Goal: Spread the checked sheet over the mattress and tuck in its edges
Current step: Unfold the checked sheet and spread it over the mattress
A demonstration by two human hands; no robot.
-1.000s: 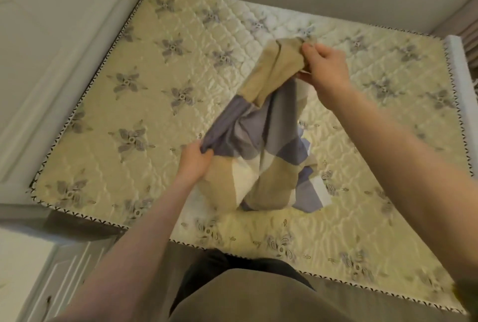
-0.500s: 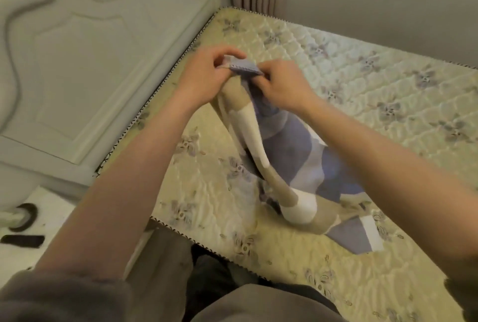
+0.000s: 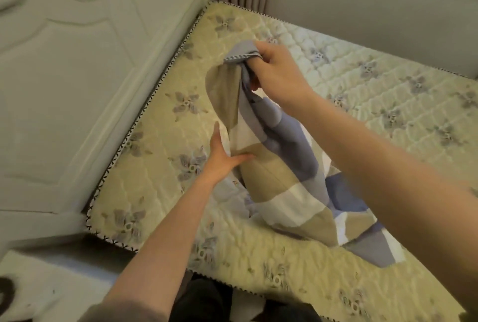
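Where the checked sheet (image 3: 279, 177) lies: bunched, top raised over the mattress (image 3: 160, 192), tail pooled on the quilting.
Right hand (image 3: 276, 73): clenched round its hemmed corner (image 3: 240, 52).
Left hand (image 3: 219, 158): fingers straight, thumb against a fold.
Hem: best traced to a second corner before spreading.

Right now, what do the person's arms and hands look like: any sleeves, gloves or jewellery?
Both hands are bare: no gloves, rings or watch show on the left hand or the right hand. Both forearms are uncovered. A grey sleeve is bunched near the left elbow at the frame's bottom edge.
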